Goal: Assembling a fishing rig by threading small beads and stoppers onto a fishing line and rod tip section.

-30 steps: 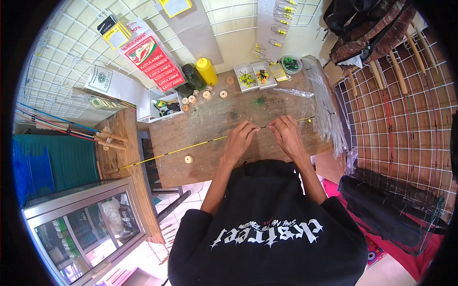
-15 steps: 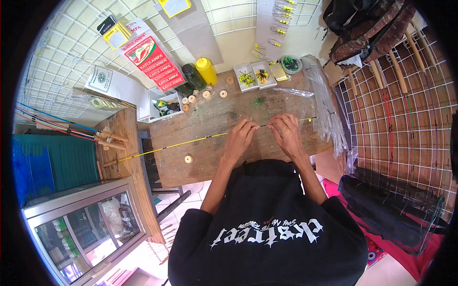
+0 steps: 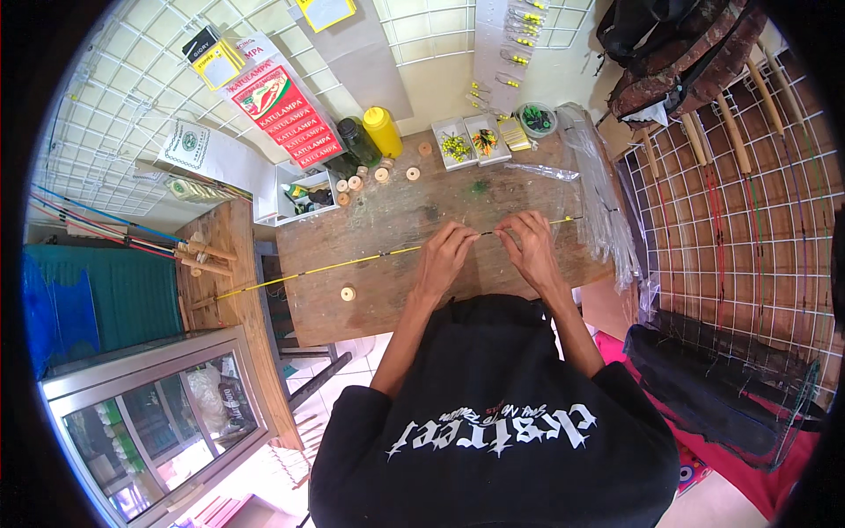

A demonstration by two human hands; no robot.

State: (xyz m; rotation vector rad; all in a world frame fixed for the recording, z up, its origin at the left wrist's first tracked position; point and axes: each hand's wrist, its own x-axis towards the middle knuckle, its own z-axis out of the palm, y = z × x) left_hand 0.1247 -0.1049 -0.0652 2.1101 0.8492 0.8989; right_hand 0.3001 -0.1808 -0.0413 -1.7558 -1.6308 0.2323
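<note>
A slim yellow fishing rod point(image 3: 352, 260) with dark bands lies across the wooden table, its butt end over the side bench at left. My left hand point(image 3: 444, 257) is closed in a pinch on the rod right of the table's middle. Close beside it, my right hand point(image 3: 531, 251) pinches the rod nearer its thin tip. A short dark stretch of the rod shows between my fingertips; any thread there is too fine to make out. Near the tip sits a tiny yellow piece point(image 3: 568, 218). A round wooden piece point(image 3: 349, 293) lies below the rod at left.
Along the table's back stand a yellow squeeze bottle point(image 3: 381, 132), dark jars point(image 3: 356, 141), more wooden rounds point(image 3: 381, 175) and white trays point(image 3: 456, 150) of small coloured parts. Clear plastic sleeves point(image 3: 603, 202) cover the right end. A glass-fronted cabinet point(image 3: 167, 422) stands at lower left.
Both hands stay in nearly the same place on the rod. The tiny yellow piece near the tip has shifted slightly left and up.
</note>
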